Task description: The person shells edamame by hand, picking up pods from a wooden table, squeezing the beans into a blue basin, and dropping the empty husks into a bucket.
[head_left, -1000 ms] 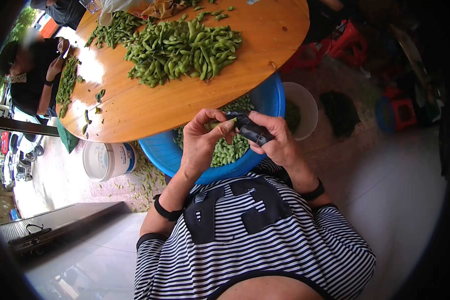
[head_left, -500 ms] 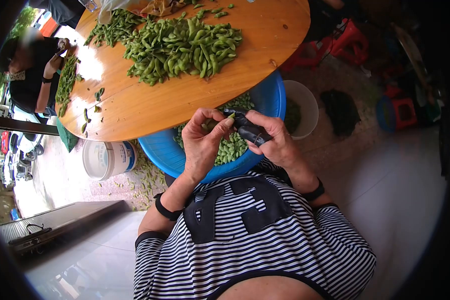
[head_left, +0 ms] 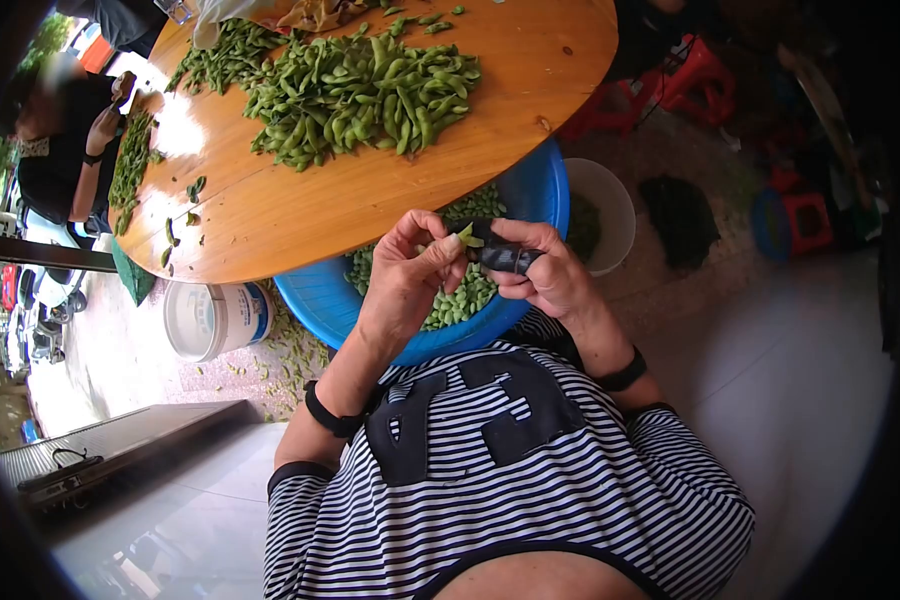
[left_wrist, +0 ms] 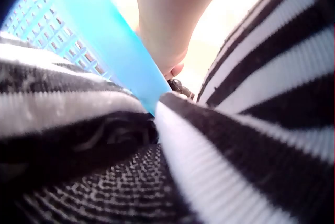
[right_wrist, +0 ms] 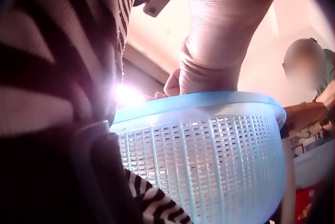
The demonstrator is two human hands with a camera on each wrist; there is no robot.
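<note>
In the head view, my left hand [head_left: 407,275] pinches a green bean pod [head_left: 467,237] between thumb and fingertips. My right hand [head_left: 560,280] meets it from the other side, its fingers curled, with black wrapping [head_left: 505,258] on the thumb and a finger that grip the pod's near end. Both hands are over a blue plastic basket [head_left: 305,310] holding many shelled green beans [head_left: 460,305]. In the right wrist view the basket's slotted wall [right_wrist: 209,156] stands below the wrist, and the fingers are mostly hidden behind its rim.
A wooden table [head_left: 320,215] overhangs the basket's far side, bearing a large heap of pods [head_left: 360,100]. A white bucket [head_left: 205,320] stands at left, beside scattered pods on the floor. A pale tub [head_left: 615,225] stands at right. Another person [head_left: 60,170] sits across the table.
The pod between my fingers now shows more, with its end spread. The right hand's black-wrapped thumb and finger have shifted slightly upward. Both hands stay over the basket.
</note>
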